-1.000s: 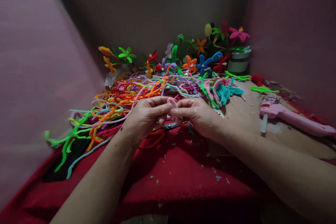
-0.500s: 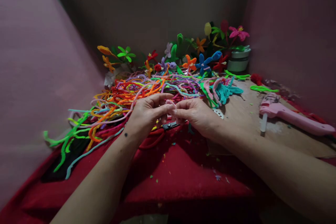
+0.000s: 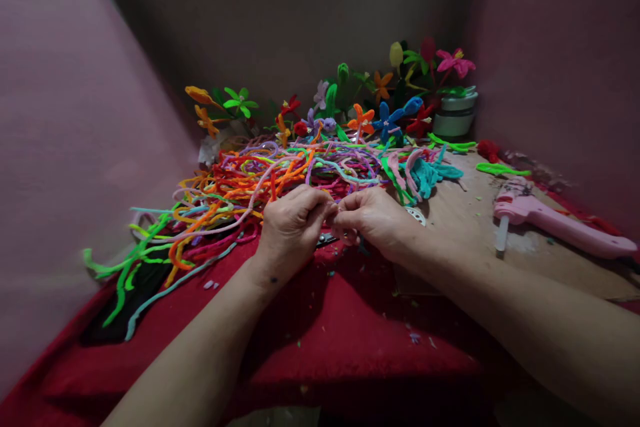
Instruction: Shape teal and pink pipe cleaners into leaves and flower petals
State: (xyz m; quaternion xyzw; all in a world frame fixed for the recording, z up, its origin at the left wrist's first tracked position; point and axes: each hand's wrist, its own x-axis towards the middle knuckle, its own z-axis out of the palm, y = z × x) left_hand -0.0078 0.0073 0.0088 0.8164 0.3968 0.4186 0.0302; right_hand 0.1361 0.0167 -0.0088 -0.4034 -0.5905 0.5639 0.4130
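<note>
My left hand (image 3: 299,223) and my right hand (image 3: 376,219) meet at their fingertips above the front edge of a pile of coloured pipe cleaners (image 3: 280,170). Both hands are closed in a pinch. Between the fingertips only a tiny pale pink bit shows; the fingers hide most of it. Just below the fingers lies a dark metal tool (image 3: 327,238), partly covered by the hands. A white disc with holes (image 3: 416,215) sits beside my right wrist.
A pink glue gun (image 3: 565,217) lies on brown cardboard (image 3: 465,227) at the right. Fuzzy flowers (image 3: 387,121) and a pale pot (image 3: 454,113) stand at the back. Teal pieces (image 3: 427,175) lie right of the pile. Scraps dot the red cloth (image 3: 360,340).
My left hand has turned over, knuckles up, and its fingers have curled in. The pink loop seen between the hands is now mostly hidden. My right hand has barely moved.
</note>
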